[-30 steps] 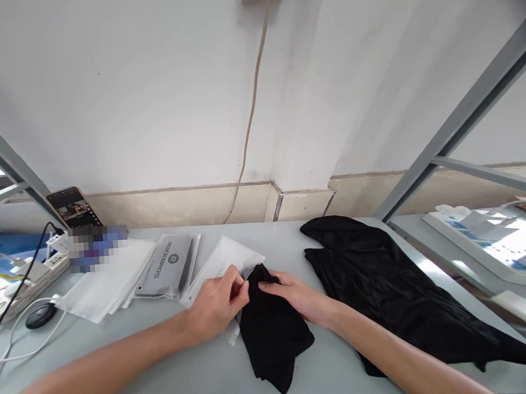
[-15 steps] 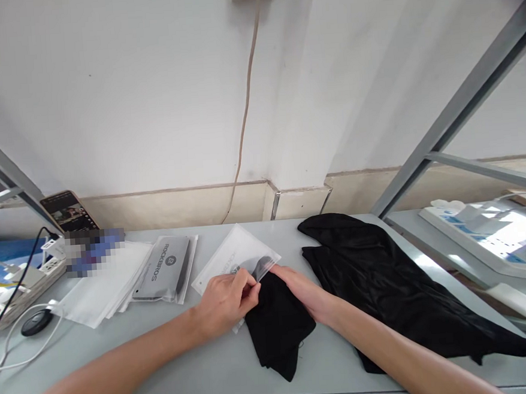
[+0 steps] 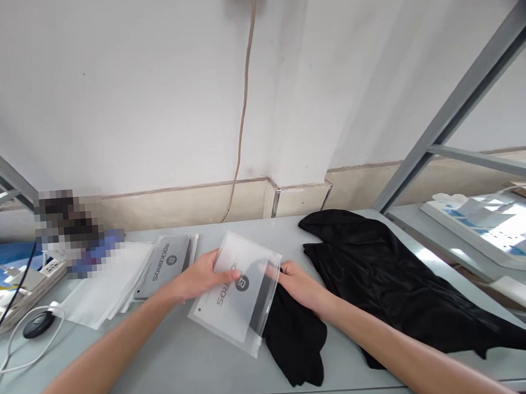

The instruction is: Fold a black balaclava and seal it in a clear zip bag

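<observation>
My left hand (image 3: 205, 278) grips a translucent ROCKBROS zip bag (image 3: 228, 310) by its left side, thumb on top near the round logo. At the bag's right-hand opening, my right hand (image 3: 296, 286) pinches a folded black cloth (image 3: 295, 345), its fingertips partly inside the bag's mouth. Part of the cloth shows dark through the plastic, while the rest hangs out over the table's front part. A larger black garment (image 3: 376, 273) lies spread to the right, partly under my right forearm.
Left of my hands lies a filled ROCKBROS bag (image 3: 164, 267), beside a stack of translucent bags (image 3: 107, 286). A power strip (image 3: 26, 294), white cable and black round object (image 3: 38, 324) sit at far left. Metal frame posts (image 3: 454, 99) rise at both sides.
My left hand has shifted left from the bag's opening to its side, and the bag now faces up more fully. The black cloth has moved slightly right with my right hand.
</observation>
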A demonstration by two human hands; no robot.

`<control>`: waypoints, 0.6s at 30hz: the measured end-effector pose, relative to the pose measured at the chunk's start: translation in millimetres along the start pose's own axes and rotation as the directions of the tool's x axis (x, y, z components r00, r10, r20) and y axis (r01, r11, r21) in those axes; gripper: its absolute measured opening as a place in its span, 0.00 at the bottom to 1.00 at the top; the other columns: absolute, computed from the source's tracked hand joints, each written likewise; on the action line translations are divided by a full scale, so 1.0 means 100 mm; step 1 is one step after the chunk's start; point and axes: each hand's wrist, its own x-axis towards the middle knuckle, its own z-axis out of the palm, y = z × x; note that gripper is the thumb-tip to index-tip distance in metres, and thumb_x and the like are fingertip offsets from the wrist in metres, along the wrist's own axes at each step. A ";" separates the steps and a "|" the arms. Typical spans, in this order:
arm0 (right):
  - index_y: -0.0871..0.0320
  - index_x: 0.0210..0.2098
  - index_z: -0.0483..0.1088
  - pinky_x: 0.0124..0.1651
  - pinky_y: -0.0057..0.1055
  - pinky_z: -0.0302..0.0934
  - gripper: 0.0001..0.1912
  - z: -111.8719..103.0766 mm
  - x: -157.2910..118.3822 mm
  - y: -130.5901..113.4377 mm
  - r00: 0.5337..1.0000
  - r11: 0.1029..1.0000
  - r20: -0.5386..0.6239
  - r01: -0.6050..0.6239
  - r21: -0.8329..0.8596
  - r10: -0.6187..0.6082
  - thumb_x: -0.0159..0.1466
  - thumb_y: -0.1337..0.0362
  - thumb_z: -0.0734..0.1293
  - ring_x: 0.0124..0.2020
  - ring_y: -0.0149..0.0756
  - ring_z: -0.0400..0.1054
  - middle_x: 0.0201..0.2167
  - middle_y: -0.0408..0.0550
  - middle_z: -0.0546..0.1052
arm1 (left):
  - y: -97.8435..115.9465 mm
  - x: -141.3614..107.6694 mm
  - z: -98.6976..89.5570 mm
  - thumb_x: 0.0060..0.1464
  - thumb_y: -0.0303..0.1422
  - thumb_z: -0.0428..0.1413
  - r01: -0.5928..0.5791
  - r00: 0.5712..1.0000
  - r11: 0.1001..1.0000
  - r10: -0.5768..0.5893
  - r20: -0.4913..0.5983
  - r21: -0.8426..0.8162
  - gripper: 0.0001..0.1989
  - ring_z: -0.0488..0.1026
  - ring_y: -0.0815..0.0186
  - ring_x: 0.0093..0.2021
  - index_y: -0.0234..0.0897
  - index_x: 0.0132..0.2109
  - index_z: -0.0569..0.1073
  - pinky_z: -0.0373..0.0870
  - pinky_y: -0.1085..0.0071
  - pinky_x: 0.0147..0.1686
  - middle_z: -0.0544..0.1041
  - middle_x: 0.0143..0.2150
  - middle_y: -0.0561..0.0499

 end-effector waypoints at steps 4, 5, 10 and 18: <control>0.59 0.24 0.80 0.37 0.37 0.65 0.26 -0.03 0.04 0.04 0.997 0.996 -0.071 0.030 -0.079 -0.036 0.55 0.40 0.77 0.32 0.47 0.75 0.24 0.45 0.82 | -0.16 0.05 0.14 0.52 0.48 0.70 -0.061 0.997 0.995 0.063 0.035 -0.073 0.29 0.75 0.65 0.36 0.39 0.53 0.72 0.73 0.70 0.32 0.78 0.42 0.50; 0.59 0.26 0.81 0.37 0.37 0.66 0.27 -0.03 0.03 0.03 0.997 0.997 -0.070 0.019 -0.069 -0.024 0.56 0.39 0.76 0.32 0.48 0.75 0.25 0.46 0.82 | -0.19 0.06 0.16 0.52 0.48 0.71 -0.066 0.998 0.995 0.067 0.018 -0.078 0.30 0.75 0.65 0.36 0.38 0.54 0.71 0.73 0.70 0.32 0.77 0.42 0.50; 0.54 0.47 0.82 0.53 0.44 0.69 0.22 -0.04 -0.07 -0.08 0.990 0.982 0.119 -0.090 0.165 0.071 0.59 0.48 0.78 0.43 0.50 0.79 0.42 0.48 0.86 | -0.23 0.08 0.17 0.47 0.44 0.74 -0.108 0.992 0.990 0.101 -0.074 -0.090 0.35 0.77 0.60 0.45 0.39 0.57 0.71 0.75 0.67 0.40 0.79 0.48 0.47; 0.49 0.58 0.77 0.69 0.47 0.57 0.24 -0.03 -0.08 -0.10 0.976 0.986 0.199 0.059 0.156 -0.090 0.64 0.54 0.77 0.60 0.50 0.72 0.60 0.47 0.80 | -0.22 0.04 0.15 0.48 0.42 0.74 -0.142 0.990 0.985 0.140 -0.033 -0.093 0.34 0.77 0.59 0.49 0.39 0.59 0.71 0.73 0.66 0.45 0.79 0.50 0.47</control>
